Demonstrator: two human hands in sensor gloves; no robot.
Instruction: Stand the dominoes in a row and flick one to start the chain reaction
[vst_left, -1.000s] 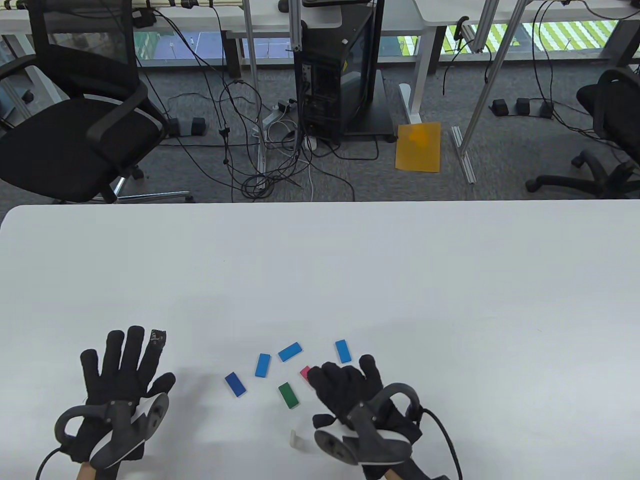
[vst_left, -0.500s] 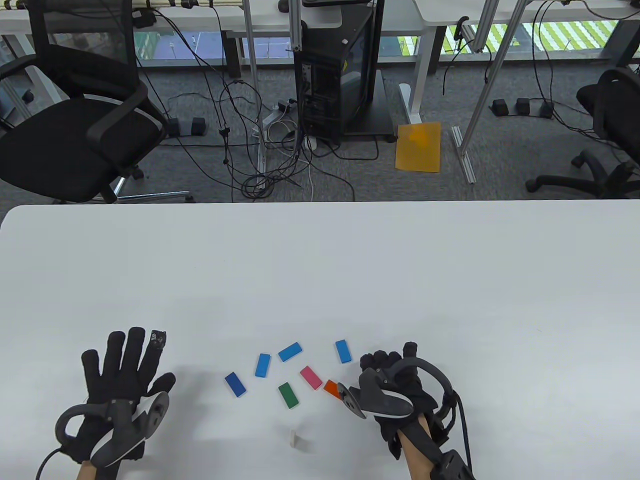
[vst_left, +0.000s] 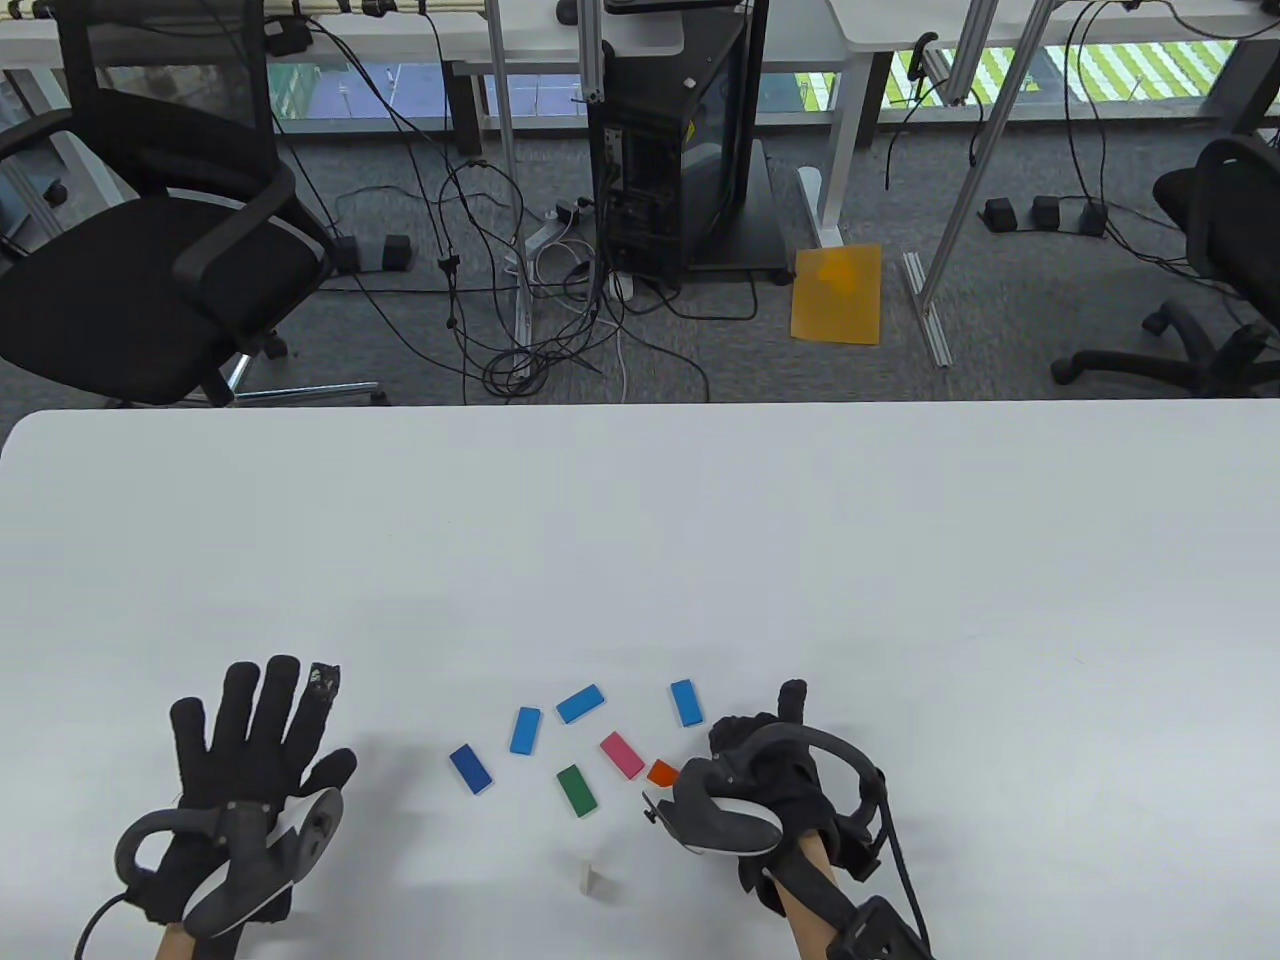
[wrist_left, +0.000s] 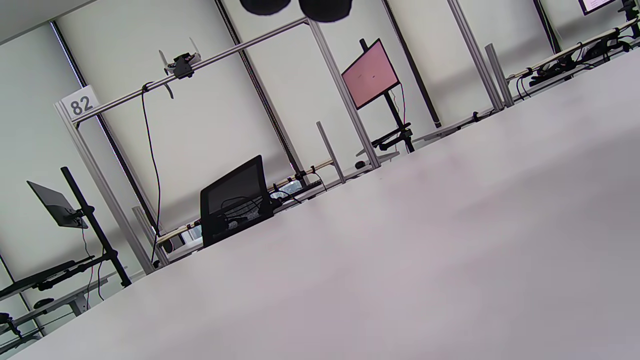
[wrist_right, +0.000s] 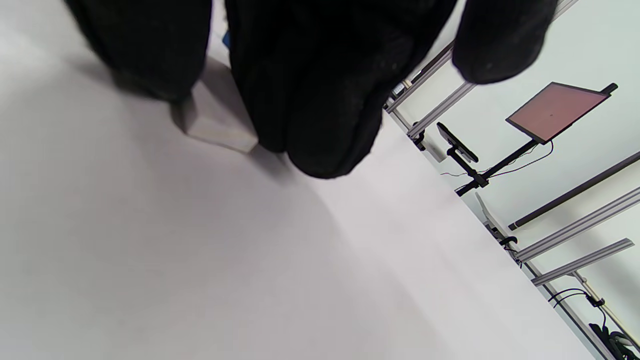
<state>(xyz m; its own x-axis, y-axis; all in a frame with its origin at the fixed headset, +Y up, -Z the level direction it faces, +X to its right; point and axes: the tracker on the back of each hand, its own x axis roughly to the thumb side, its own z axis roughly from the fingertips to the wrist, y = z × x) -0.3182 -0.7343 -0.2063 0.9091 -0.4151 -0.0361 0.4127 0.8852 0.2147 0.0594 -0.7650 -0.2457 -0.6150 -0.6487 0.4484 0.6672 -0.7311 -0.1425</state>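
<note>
Several dominoes lie flat on the white table (vst_left: 640, 560): three light blue ones (vst_left: 525, 730) (vst_left: 580, 703) (vst_left: 686, 702), a dark blue one (vst_left: 470, 770), a green one (vst_left: 577, 790) and a pink one (vst_left: 622, 755). An orange domino (vst_left: 662, 772) shows at the left edge of my right hand (vst_left: 745, 760), half hidden by the tracker. In the right wrist view my thumb and fingers (wrist_right: 310, 100) pinch a pale-sided block (wrist_right: 215, 120) whose lower edge touches the table. My left hand (vst_left: 265, 740) lies flat with spread fingers, left of the dominoes and holding nothing.
A small white piece (vst_left: 590, 878) stands near the table's front edge, between the hands. The table's far edge (vst_left: 640, 405) is well beyond the dominoes. Office chairs, cables and a computer tower stand on the floor behind it.
My right hand came off the pink domino, turned and swung right, then eased back left. The pink and orange dominoes came into sight. The left hand barely moved.
</note>
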